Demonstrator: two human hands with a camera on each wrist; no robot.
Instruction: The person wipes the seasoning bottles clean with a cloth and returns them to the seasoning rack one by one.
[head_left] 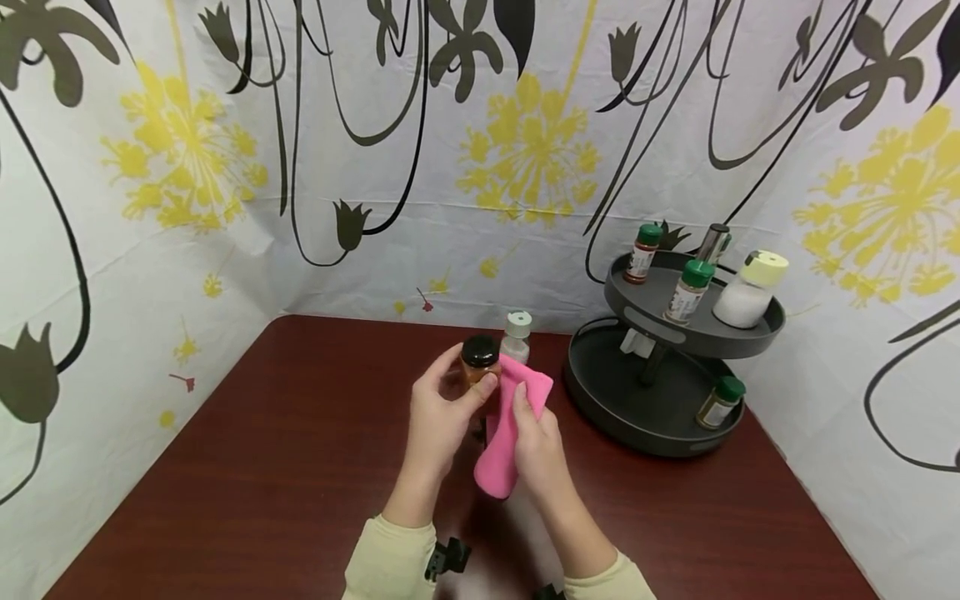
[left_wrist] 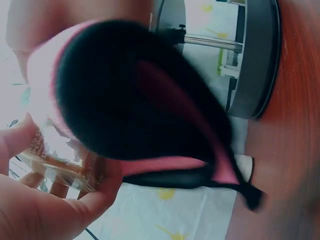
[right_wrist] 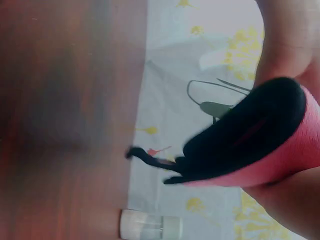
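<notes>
My left hand (head_left: 437, 421) grips a small jar with a black lid (head_left: 480, 351), fingers and thumb around its sides. The jar's label (left_wrist: 42, 145) shows in the left wrist view. A pink cloth (head_left: 504, 446) with a dark underside (left_wrist: 135, 95) is pinched in my right hand (head_left: 542, 450), its upper part against the jar's right side. Folded, the cloth hangs below the jar; in the right wrist view its dark side (right_wrist: 245, 130) faces the camera and the jar is hidden.
Behind the hands stands a clear bottle with a white cap (head_left: 517, 325). At the right, a two-tier dark rack (head_left: 615, 417) holds several bottles, among them a green-capped one (head_left: 722, 402) on the lower tier. A patterned sheet (head_left: 337, 283) hangs behind the table (head_left: 247, 467).
</notes>
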